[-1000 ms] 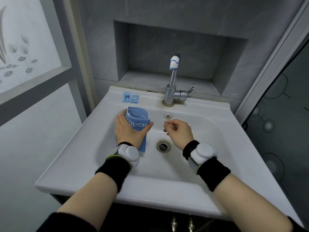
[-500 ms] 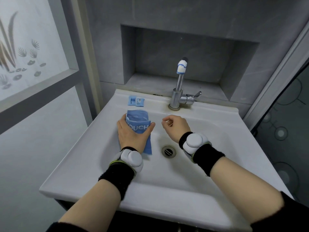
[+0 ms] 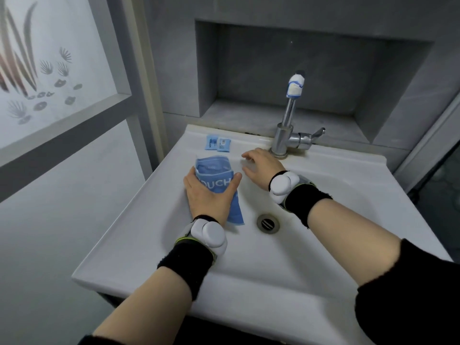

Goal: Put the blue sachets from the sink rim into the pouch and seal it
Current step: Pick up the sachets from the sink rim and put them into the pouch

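Two small blue sachets (image 3: 217, 143) lie side by side on the far left rim of the white sink (image 3: 348, 165). A blue pouch (image 3: 214, 173) stands upright against the basin's left slope, its mouth open at the top. My left hand (image 3: 207, 196) grips the pouch round its middle, thumb on the right side. My right hand (image 3: 261, 165) hovers over the back rim to the right of the pouch, fingers loosely spread towards the sachets and holding nothing.
A chrome tap (image 3: 288, 128) with a side lever stands on the back rim just right of my right hand. The drain (image 3: 268, 223) sits in the basin's middle. A grey wall niche lies behind, a frosted panel to the left.
My right hand has moved up and left from over the basin to the back rim, and its fingers have uncurled. My left hand keeps hold of the pouch. The view has shifted closer.
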Available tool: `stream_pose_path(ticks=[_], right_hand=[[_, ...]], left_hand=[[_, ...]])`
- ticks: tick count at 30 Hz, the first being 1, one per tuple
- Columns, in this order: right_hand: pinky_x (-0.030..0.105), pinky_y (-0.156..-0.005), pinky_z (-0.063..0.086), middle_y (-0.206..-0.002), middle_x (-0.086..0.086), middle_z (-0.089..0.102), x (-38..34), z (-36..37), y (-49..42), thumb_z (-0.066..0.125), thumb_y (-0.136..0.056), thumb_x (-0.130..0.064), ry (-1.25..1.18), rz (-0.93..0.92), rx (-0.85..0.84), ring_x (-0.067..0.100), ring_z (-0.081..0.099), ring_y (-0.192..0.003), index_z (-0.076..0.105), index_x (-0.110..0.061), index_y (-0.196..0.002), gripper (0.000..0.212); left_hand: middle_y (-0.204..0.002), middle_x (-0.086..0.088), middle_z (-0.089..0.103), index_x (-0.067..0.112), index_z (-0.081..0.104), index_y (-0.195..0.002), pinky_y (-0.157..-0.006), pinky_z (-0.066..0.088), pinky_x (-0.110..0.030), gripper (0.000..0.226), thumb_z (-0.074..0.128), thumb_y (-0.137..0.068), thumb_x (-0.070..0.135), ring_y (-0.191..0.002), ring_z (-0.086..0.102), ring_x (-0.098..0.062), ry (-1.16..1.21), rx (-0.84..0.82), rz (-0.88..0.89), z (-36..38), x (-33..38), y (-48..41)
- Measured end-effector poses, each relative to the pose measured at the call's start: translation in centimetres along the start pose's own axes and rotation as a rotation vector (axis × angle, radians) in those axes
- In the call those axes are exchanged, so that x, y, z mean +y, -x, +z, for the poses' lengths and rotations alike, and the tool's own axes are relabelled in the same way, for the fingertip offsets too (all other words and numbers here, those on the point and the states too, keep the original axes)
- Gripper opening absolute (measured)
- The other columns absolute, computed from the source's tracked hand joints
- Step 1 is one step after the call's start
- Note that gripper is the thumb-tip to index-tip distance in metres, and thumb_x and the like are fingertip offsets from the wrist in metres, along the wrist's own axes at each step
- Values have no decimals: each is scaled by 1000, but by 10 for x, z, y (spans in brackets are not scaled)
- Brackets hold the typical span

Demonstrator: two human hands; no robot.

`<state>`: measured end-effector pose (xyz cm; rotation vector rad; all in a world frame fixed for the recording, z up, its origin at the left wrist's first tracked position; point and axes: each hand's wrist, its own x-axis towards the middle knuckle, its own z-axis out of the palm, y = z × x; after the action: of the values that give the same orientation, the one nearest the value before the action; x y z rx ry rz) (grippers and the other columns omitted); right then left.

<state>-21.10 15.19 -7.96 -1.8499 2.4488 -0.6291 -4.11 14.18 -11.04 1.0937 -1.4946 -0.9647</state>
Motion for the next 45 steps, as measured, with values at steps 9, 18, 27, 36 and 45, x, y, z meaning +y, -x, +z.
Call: stream_pose_path(ticks=[9, 18, 27, 36, 45], right_hand=[[40, -106, 35, -150, 5, 34, -4, 12, -26, 58, -91, -30, 118, -124, -50, 25, 34, -135, 34, -15, -144, 59], [39, -117, 22, -161, 3, 9, -4, 25, -55, 56, -92, -32, 321, -199, -155, 22, 10, -148, 14, -16, -152, 75], [41, -102, 38, -148, 6, 35, -4, 25, -67, 50, -91, -31, 344, -215, -152, 28, 35, -133, 23, -18, -149, 66], [34, -90, 40, -128, 8, 45, -9, 17, -68, 52, -92, -30, 327, -186, -114, 26, 46, -116, 53, -16, -132, 42], [31, -71, 37, -116, 10, 57, -14, 12, -56, 46, -96, -31, 399, -141, -27, 32, 57, -102, 67, -15, -109, 30]], left_hand=[[-121, 8, 37, 24, 30, -135, -104, 40, -36, 105, 73, -51, 70, -119, 43, -16, 9, 9, -27, 1, -1, -1], [-116, 11, 39, 26, 34, -131, -102, 42, -35, 101, 71, -49, 73, -113, 44, -11, 37, 34, -21, 2, -2, -2], [-123, 5, 41, 23, 32, -134, -103, 42, -40, 104, 71, -51, 71, -118, 45, -16, 8, 26, -31, 3, -3, -1], [-124, 3, 41, 22, 31, -134, -104, 41, -40, 104, 73, -52, 70, -118, 44, -16, -3, 17, -30, 3, -3, -1], [-121, 7, 39, 21, 31, -134, -104, 41, -39, 103, 74, -52, 69, -117, 44, -14, 4, 5, -23, 3, -3, 0]])
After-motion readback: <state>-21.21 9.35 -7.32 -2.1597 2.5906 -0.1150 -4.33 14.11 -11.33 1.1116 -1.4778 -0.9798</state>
